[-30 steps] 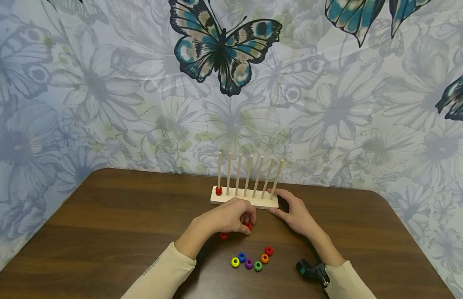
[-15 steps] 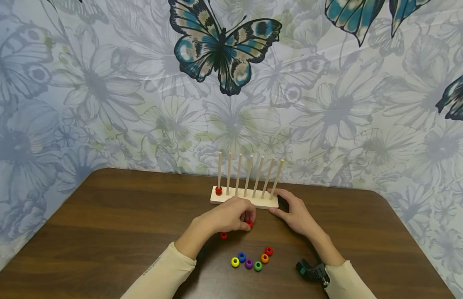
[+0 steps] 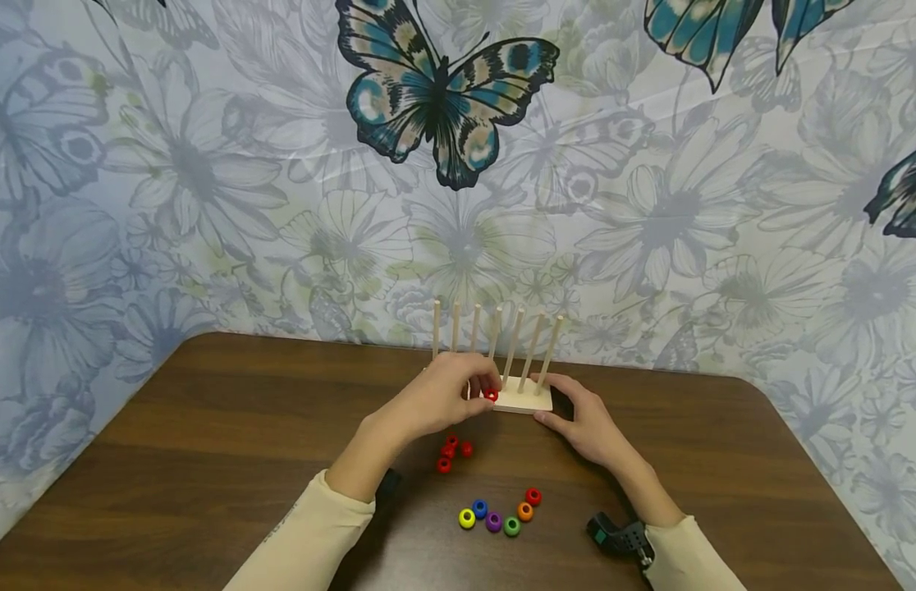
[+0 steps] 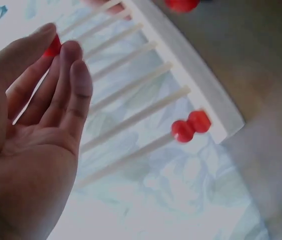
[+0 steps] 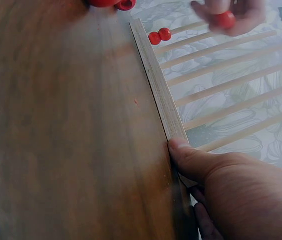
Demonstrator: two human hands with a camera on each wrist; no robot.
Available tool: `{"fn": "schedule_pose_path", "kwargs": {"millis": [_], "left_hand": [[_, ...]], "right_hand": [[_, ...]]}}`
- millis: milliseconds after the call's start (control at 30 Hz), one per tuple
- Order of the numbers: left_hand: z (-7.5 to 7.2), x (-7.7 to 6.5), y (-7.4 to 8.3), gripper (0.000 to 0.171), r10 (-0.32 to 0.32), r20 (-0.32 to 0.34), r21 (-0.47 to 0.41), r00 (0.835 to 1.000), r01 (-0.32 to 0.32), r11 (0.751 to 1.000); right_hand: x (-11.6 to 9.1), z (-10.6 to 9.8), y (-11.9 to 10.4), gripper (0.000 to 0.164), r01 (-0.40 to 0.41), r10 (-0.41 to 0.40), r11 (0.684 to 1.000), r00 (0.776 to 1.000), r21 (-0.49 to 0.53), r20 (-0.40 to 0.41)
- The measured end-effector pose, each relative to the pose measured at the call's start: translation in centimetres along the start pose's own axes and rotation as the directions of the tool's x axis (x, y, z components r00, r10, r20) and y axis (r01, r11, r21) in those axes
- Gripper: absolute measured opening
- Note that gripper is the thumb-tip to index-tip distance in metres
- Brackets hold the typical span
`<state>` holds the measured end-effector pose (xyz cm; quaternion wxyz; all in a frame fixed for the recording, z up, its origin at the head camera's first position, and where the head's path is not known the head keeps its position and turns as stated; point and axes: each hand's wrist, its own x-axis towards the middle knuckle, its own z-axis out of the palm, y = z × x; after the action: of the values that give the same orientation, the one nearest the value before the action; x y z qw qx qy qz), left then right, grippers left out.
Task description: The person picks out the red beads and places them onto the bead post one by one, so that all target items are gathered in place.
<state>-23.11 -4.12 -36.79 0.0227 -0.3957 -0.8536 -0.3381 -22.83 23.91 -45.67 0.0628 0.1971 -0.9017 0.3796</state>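
Left hand pinches a red bead; right hand grips the rack.
A slack pinch could drop it onto the desk below.

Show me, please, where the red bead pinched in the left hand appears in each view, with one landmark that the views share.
Head: the red bead is below and slightly right of centre, in the left hand.
Left wrist: the red bead is at upper left, partly hidden in the grip.
Right wrist: the red bead is at upper right.
Shared landmark: the wooden base with its row of pegs.
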Motion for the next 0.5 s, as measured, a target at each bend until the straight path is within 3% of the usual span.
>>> {"fn": "schedule_pose_path", "kwargs": {"millis": [167, 300, 400, 500], "left_hand": [[-1.3, -0.2, 0.2, 0.015, 0.003, -0.154, -0.014, 0.988, -0.006, 1.0], [-2.1, -0.3, 0.2, 0.016, 0.005, -0.272, -0.04, 0.962, -0.017, 0.999], [-2.6, -0.5, 0.3, 0.019, 0.016, -0.366, -0.053, 0.93, -0.038, 0.998], [-3.0, -0.5, 0.2, 0.02, 0.016, -0.479, -0.052, 0.878, -0.046, 0.998]], "right_hand": [[0.0, 0.0, 0.0, 0.056, -0.007, 0.007, 1.0, 1.0, -0.005, 0.002], [0.0, 0.0, 0.0, 0.056, -0.004, 0.004, 1.0, 1.0, -0.013, 0.003], [0.0, 0.0, 0.0, 0.056, -0.005, 0.005, 1.0, 1.0, -0.012, 0.003], [0.0, 0.1, 0.0, 0.056, -0.007, 0.007, 1.0, 1.0, -0.011, 0.003]]}}
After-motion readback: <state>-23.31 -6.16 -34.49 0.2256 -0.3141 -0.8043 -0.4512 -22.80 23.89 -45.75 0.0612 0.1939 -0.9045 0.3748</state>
